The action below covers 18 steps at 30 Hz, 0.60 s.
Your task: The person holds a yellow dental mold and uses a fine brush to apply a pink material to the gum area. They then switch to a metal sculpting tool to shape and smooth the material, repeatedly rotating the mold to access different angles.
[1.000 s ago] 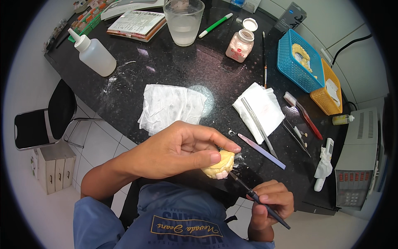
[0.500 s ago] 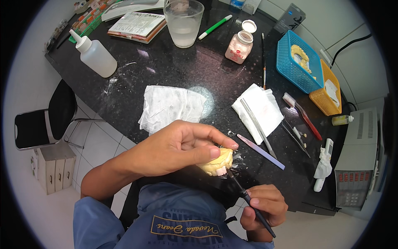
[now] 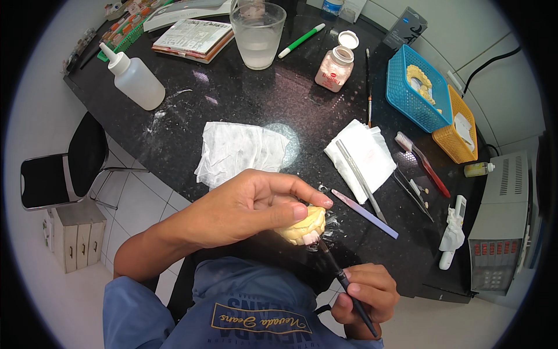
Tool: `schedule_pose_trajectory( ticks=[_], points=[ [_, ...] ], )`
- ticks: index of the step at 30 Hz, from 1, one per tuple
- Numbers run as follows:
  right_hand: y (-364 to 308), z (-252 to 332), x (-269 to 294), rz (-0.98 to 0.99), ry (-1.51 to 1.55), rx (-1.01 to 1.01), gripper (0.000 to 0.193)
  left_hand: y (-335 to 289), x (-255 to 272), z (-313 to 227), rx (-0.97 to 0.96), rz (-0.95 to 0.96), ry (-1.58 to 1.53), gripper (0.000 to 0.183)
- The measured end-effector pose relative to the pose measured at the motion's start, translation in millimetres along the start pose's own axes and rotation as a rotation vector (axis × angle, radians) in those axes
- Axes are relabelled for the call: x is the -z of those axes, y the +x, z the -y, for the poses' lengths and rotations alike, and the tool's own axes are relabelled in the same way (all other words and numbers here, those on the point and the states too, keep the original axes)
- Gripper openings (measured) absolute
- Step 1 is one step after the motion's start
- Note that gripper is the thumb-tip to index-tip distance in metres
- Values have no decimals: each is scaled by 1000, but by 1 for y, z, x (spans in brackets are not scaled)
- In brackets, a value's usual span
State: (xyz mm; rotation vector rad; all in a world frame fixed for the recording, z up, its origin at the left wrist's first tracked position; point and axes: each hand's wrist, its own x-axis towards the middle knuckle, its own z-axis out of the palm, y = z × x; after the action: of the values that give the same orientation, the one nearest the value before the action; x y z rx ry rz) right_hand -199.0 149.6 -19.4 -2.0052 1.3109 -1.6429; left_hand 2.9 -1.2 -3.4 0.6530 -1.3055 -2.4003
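Note:
My left hand (image 3: 247, 206) grips a yellow plaster dental cast (image 3: 299, 231) between thumb and forefinger, over the near edge of the bench. On the cast's near side sits a small pinkish-white tooth-shaped piece (image 3: 311, 238). My right hand (image 3: 367, 291) is closed round a slim, black-handled tool (image 3: 343, 278), seemingly a fine brush, slanting up to the left. Its tip is right by the pale piece; whether they touch I cannot tell. Behind my left hand a white tissue (image 3: 241, 151) lies spread out. To the right, a metal spatula (image 3: 360, 180) rests on a folded white cloth (image 3: 372, 154).
A nail file (image 3: 365, 214), tweezers (image 3: 414, 195) and a red toothbrush (image 3: 427, 166) lie to the right. Farther off stand an open powder jar (image 3: 335, 70), a glass of water (image 3: 257, 43) and a squeeze bottle (image 3: 138, 81). Blue (image 3: 401, 102) and yellow baskets (image 3: 459, 142) line the right side.
My right hand has shifted slightly left with the tool, whose tip stays beside the pale piece. My left hand and the cast have hardly moved.

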Motion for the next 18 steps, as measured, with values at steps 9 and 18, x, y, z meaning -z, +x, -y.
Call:
schedule_pose_trajectory(
  ticks=[9, 18],
  points=[
    [0, -1, 0, -1, -21, 26, 25, 1, -1, 0, 2, -15, -29, 42],
    [1, 1, -1, 4, -22, 18, 24, 1, 0, 1, 9, -13, -60, 41]
  ],
)
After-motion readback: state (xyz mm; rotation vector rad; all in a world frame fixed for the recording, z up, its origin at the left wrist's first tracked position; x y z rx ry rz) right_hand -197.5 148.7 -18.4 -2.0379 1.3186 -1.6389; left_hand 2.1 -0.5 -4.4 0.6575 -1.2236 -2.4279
